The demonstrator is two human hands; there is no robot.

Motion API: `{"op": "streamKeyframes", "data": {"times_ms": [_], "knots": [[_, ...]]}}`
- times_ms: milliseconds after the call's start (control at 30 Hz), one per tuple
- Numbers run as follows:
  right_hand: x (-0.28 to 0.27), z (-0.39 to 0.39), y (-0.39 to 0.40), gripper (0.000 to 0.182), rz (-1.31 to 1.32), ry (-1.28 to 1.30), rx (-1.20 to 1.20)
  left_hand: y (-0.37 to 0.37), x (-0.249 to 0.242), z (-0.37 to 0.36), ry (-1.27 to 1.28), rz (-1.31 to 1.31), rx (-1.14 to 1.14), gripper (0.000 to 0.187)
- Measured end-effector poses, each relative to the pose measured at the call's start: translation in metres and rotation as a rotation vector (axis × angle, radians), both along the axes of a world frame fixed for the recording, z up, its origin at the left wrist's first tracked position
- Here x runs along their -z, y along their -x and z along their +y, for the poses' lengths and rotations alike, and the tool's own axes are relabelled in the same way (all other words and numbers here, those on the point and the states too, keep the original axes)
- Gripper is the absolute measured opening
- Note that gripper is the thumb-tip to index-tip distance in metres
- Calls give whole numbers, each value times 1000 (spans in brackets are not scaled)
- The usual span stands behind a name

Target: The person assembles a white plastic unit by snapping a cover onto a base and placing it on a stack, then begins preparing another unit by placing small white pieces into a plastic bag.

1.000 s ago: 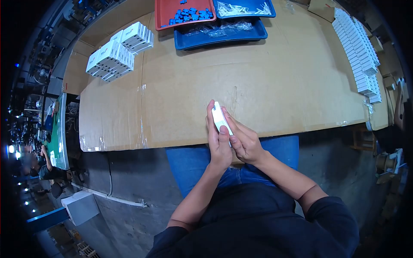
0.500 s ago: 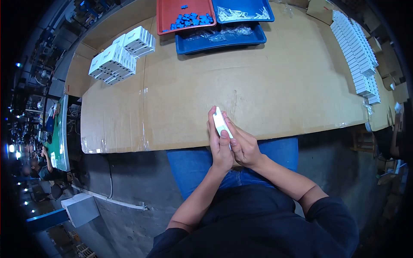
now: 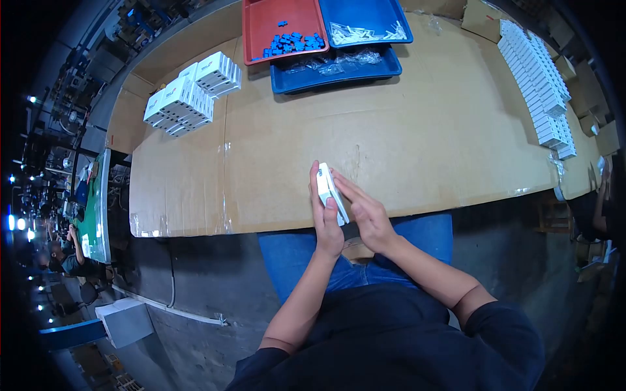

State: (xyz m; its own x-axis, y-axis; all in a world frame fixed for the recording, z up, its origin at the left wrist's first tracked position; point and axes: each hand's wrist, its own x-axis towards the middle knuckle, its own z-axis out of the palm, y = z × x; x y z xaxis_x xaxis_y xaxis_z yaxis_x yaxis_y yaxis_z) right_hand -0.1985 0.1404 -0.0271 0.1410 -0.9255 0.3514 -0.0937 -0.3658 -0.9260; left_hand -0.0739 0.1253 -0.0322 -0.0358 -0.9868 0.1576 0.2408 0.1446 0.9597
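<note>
A slim white plastic case (image 3: 332,194) is held upright over the near edge of the table, its narrow side turned up to me. My left hand (image 3: 327,221) grips it from the left, thumb on the near part and fingers along the far side. On the other side, my right hand (image 3: 369,218) has its fingers stretched out straight, with the fingertips beside the case's right face and the palm apart from it.
White cases (image 3: 179,101) stand stacked at the left; long rows of similar ones (image 3: 535,85) line the right. A red tray (image 3: 287,10) of blue parts, a blue tray (image 3: 365,10) of white pieces and a lower blue tray (image 3: 306,83) with clear plastic stand at the back.
My right hand has loosened from around the case and straightened its fingers, drawing its palm away to the right. The case and left hand have shifted slightly left.
</note>
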Motion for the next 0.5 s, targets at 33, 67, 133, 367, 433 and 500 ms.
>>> {"op": "streamKeyframes", "data": {"times_ms": [33, 67, 133, 367, 433, 500], "knots": [[2, -3, 3, 48, -13, -102, -21, -4, 4, -4, 48, -69, -16, 86], [4, -6, 3, 48, -10, -131, 45, -9, 4, -10, 85, -126, -15, 94], [3, -9, 9, 49, -221, -407, -27, -7, 1, -4, 66, -118, -16, 99], [-17, -8, 8, 57, -471, -749, -176, -3, 8, 0, 140, -116, 16, 111], [-2, -6, 4, 61, -350, -530, -157, 0, 9, -1, 174, -158, -62, 113], [-7, 1, -6, 62, -359, -510, -130, 0, 12, 0, 163, -198, -130, 115]]}}
